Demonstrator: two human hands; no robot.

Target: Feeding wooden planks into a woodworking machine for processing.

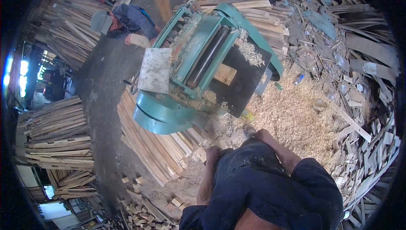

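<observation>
Left hand (211, 152): rested low against the person's own dark clothing, fingers tucked out of sight; could not tell whether clenched or slack. Held nothing visible.
Right hand (262, 136): likewise pressed at the dark clothing near the waist, fingers hidden; grip state could not be told. No board in it.
Thing nearest the hands: green planer (203, 61), standing just ahead of both hands, well clear of them.
Board in the machine: a short pale wood board (225, 74) lay on the planer's black table (245, 82), beside the dark roller (207, 57), ahead of the right hand.
Long axis: board ran roughly along the feed line of the table, its near end pointing down toward the right hand, far end under the roller hood.
Progress (judgement): board looked partly through; neither hand was on it, so taking it off remained.
Done so far (judgement): heaped shavings (292, 116) ahead of the right hand, and stacked planks (156, 145) ahead of the left hand, suggested many passes.
Other person (127, 23): bent over at the far side of the planer, beyond the left hand.
</observation>
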